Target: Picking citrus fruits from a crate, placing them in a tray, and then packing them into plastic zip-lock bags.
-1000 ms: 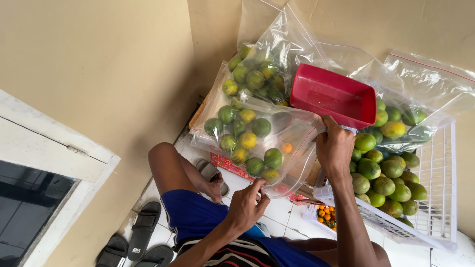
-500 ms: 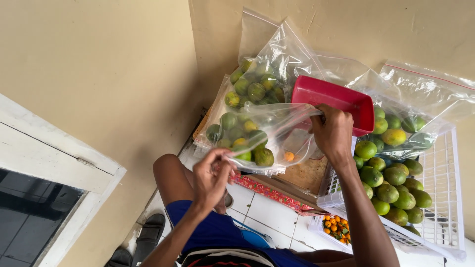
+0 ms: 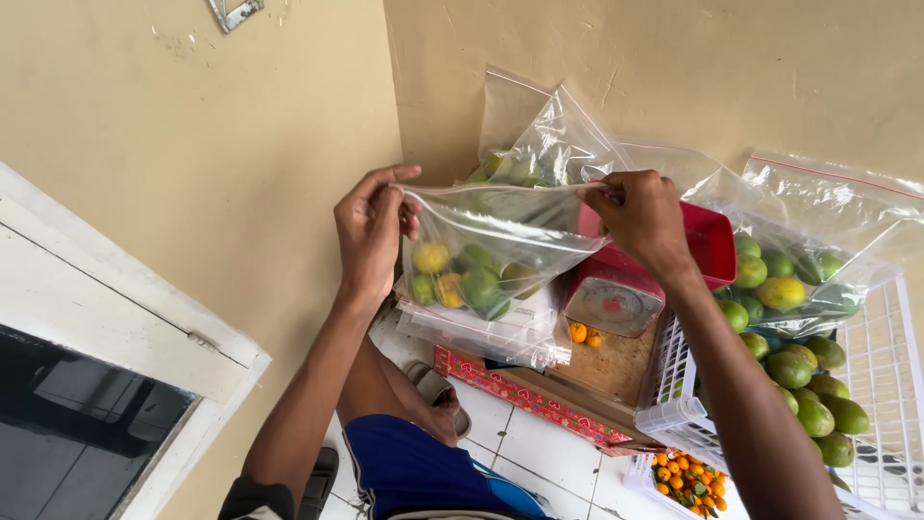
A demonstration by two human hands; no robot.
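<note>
We hold a clear zip bag (image 3: pixel 491 255) of green and yellow citrus up in front of the wall, its top edge stretched between our hands. Our left hand (image 3: pixel 371 226) pinches one corner, our right hand (image 3: pixel 643 217) pinches the other. Below it sit a red kitchen scale (image 3: pixel 626 294) on a wooden board (image 3: pixel 616 366) and a white basket (image 3: pixel 890 385) of green citrus.

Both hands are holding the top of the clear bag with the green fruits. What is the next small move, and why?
Probably pinch along the zip strip to seal it. The left hand and right hand stretch the mouth of the clear bag taut between them, the citrus fruits hang at the bottom, and the bag is lifted above the red scale.
</note>
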